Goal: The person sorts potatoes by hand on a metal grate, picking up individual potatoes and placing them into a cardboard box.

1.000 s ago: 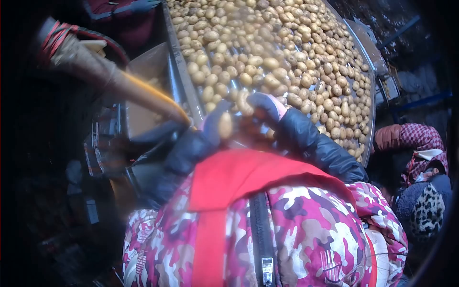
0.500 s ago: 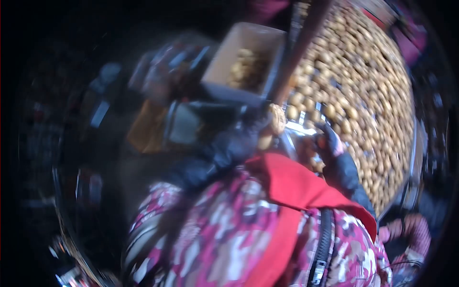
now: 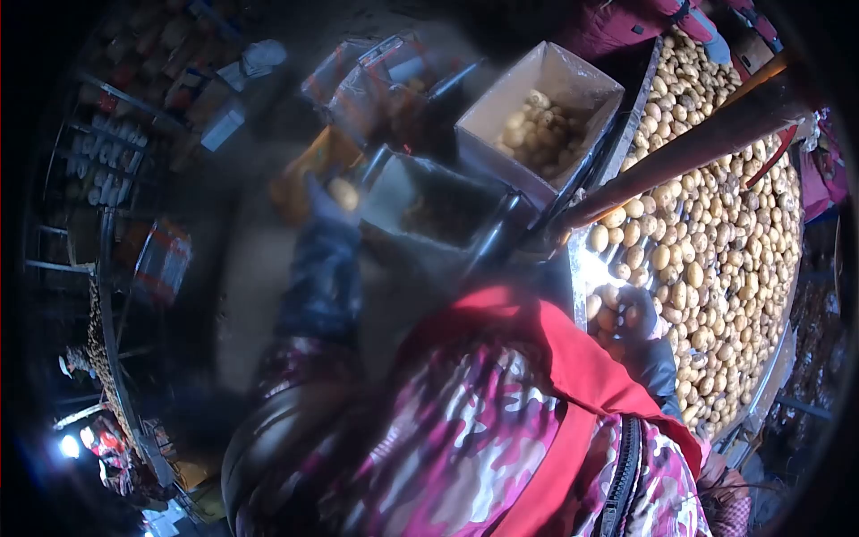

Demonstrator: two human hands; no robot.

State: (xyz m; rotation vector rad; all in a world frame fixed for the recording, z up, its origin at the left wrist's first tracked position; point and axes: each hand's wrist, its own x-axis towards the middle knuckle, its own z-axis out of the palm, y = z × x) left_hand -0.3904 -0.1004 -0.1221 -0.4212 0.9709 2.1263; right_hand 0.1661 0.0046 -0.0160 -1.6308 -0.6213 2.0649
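Head view: the left hand (image 3: 324, 199), gloved, pinches one potato (image 3: 344, 193) just left of the dark bin (image 3: 429, 210), so the step looks like dropping a reject; next it must clear the bin's rim. The right hand (image 3: 641, 315) rests curled on the potatoes (image 3: 716, 242) of the table right of the bin. A box (image 3: 537, 116) sits behind the bin, and a brown bar (image 3: 680, 152) crosses beside it.

A pale, oval potato (image 3: 344, 193), somewhat blurred, sits in the gloved left hand (image 3: 327, 204), apparently gripped, left of the near box (image 3: 394, 192).
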